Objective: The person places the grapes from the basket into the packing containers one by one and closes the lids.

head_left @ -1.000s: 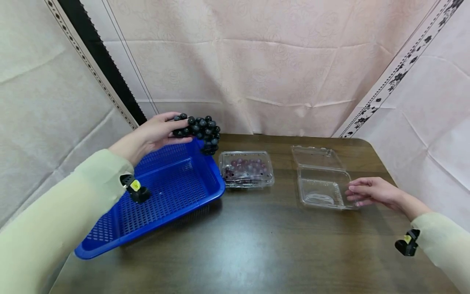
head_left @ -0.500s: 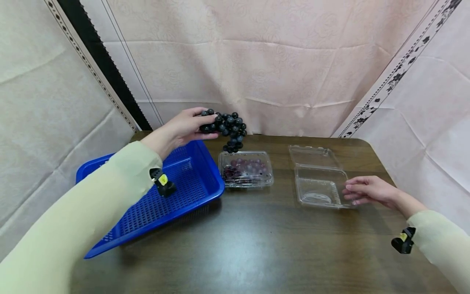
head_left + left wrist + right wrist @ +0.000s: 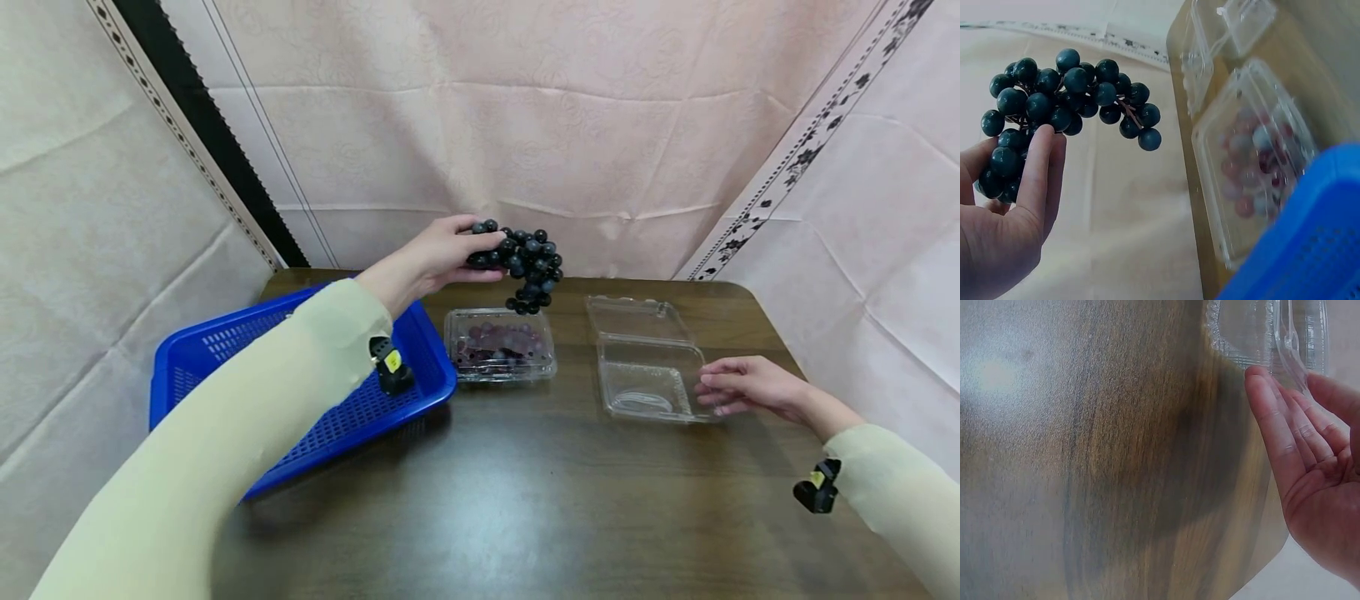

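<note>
A bunch of dark grapes point(image 3: 532, 260) is gripped by my left hand point(image 3: 446, 254), the far end of the bunch drooping free. In the head view it hangs above the back of a lidded clear clamshell box point(image 3: 501, 367) with reddish grapes inside. The left wrist view shows fingers and thumb around one end of the bunch point(image 3: 1041, 103). At the right, a clear plastic clamshell container point(image 3: 645, 379) lies with its lid folded back and nothing inside. My right hand point(image 3: 757, 387) pinches its near right rim, thumb on one side and fingers on the other point(image 3: 1272, 419).
A blue perforated basket point(image 3: 435, 354) stands at the left, partly hidden under my left sleeve. The brown wooden table point(image 3: 540, 500) runs up to pale cloth hangings point(image 3: 555, 150) at the back and sides. Both wrists carry small black cameras.
My left hand has carried the grape bunch rightward, from over the basket to over the lidded box. The opened container has shifted slightly left together with my right hand.
</note>
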`<state>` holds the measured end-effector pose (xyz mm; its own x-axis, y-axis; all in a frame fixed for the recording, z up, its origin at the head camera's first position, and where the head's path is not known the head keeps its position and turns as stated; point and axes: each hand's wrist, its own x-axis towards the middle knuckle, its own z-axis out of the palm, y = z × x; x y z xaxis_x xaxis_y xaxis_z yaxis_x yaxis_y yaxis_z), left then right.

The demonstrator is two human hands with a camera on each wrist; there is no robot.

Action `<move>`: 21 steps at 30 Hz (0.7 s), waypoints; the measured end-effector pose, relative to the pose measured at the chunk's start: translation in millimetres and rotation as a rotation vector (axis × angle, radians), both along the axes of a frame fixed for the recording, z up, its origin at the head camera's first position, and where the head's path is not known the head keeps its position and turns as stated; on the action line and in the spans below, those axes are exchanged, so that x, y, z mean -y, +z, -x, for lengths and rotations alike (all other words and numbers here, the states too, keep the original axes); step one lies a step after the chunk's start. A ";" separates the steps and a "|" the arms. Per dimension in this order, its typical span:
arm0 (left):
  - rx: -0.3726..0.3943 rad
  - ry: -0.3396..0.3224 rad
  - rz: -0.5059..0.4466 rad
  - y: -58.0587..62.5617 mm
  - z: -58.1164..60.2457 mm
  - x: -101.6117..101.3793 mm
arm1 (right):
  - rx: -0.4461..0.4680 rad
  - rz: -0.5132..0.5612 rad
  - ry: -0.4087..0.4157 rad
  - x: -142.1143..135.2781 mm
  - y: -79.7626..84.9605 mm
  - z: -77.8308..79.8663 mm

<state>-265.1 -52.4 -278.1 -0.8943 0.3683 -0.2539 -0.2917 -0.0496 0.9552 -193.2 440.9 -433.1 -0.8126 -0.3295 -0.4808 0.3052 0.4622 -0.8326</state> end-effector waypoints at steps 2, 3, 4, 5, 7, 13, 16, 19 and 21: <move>-0.006 -0.010 -0.006 -1.4 -0.3 -9.7 | -0.004 0.003 0.004 1.0 -1.1 0.8; -0.008 -0.013 -0.005 -2.1 -0.3 -14.4 | -0.006 0.004 0.004 1.5 -1.6 1.1; -0.010 -0.016 -0.008 -2.9 -0.6 -19.2 | -0.008 0.006 0.004 2.0 -2.2 1.5; -0.010 -0.019 -0.012 -3.8 -0.7 -23.9 | -0.008 0.008 0.001 2.5 -2.7 1.7; -0.011 -0.025 -0.018 -5.8 -0.8 -33.1 | -0.011 0.009 0.000 3.2 -3.3 2.1; -0.002 -0.052 -0.028 -11.2 -3.4 -58.8 | -0.016 0.002 0.001 4.7 -2.9 3.2; 0.004 -0.067 -0.037 -12.9 -5.9 -71.4 | -0.012 0.003 0.000 5.6 -2.6 3.7; 0.021 -0.077 -0.051 -15.2 -8.4 -83.9 | -0.006 -0.001 -0.005 6.7 -1.6 3.8; 0.029 -0.080 -0.058 -17.5 -9.8 -91.9 | -0.004 -0.006 -0.002 6.7 -1.2 4.2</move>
